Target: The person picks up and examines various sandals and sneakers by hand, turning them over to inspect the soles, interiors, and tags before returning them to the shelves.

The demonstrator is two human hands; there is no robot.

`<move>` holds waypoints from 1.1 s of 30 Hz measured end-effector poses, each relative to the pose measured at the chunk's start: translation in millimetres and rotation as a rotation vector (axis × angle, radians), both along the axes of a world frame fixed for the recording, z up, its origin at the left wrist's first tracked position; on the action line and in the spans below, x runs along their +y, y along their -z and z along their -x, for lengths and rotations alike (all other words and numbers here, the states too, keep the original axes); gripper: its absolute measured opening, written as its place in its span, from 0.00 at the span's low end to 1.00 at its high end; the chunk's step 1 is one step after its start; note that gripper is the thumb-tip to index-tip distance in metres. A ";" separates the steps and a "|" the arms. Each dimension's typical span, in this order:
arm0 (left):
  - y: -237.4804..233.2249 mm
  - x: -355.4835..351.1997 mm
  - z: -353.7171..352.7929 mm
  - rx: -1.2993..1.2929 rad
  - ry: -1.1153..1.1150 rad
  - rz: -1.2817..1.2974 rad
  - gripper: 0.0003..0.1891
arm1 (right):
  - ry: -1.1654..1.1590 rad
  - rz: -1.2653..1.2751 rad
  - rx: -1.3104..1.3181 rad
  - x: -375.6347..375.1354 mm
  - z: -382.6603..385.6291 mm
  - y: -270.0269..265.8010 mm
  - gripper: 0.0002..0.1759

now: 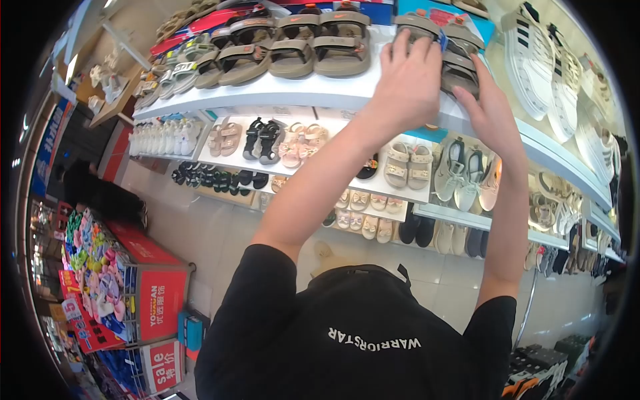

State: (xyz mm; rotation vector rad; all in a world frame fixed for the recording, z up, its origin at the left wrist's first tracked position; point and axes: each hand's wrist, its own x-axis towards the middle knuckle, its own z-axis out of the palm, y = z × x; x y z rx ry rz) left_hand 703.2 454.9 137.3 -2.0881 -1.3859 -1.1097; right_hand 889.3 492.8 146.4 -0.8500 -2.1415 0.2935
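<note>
A pair of grey-brown strapped sandals stands side by side on the white upper shelf [253, 99]. My left hand [410, 83] reaches over the left sandal [418, 25], its fingers curled onto the straps and hiding much of the shoe. My right hand [490, 113] is at the right sandal [460, 65], with the thumb at the near end and the fingers along the right side. Just left of my left hand is another pair of similar sandals [341, 47] with dark linings.
More sandals [245, 57] line the shelf leftward. White sneakers [527, 60] stand on the right. Lower shelves hold black sandals [263, 137], beige sandals [408, 167] and grey shoes [460, 177]. A red-signed bin [160, 293] is at lower left, near a person in dark clothes [100, 193].
</note>
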 end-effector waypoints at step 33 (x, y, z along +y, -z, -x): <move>8.8 4.7 8.3 -0.074 0.025 -0.043 0.32 | 0.077 0.045 0.070 -7.9 2.8 3.2 0.45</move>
